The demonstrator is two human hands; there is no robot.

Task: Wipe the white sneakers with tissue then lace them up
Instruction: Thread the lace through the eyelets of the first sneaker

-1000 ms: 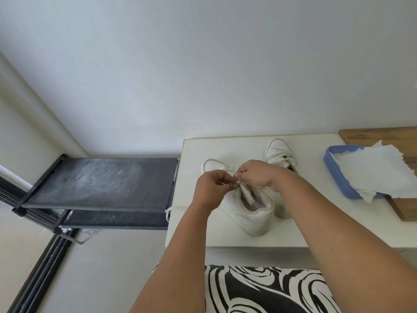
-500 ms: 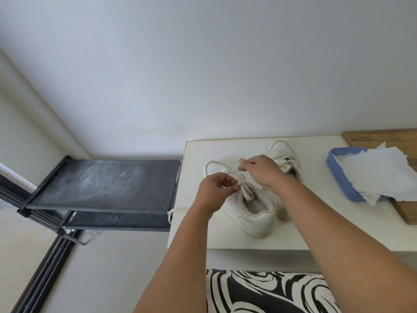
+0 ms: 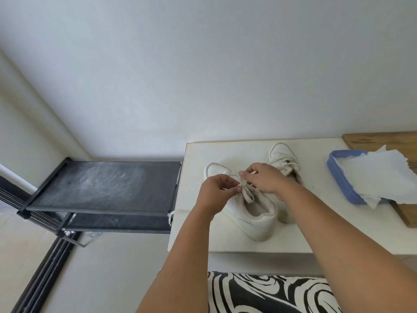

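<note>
I see two white shoes on the white table [image 3: 225, 242]. The near shoe [image 3: 252, 213] is right under my two hands, its heel toward me. The far shoe [image 3: 284, 162] sits just beside it, partly behind my right arm. One lace [image 3: 246, 192] runs between my hands. My left hand [image 3: 217, 192] has curled fingers that pinch the lace. My right hand [image 3: 262, 179] pinches it too, from the other side. One blue tray [image 3: 338, 177] with white tissue [image 3: 381, 175] lies well apart, to my right.
</note>
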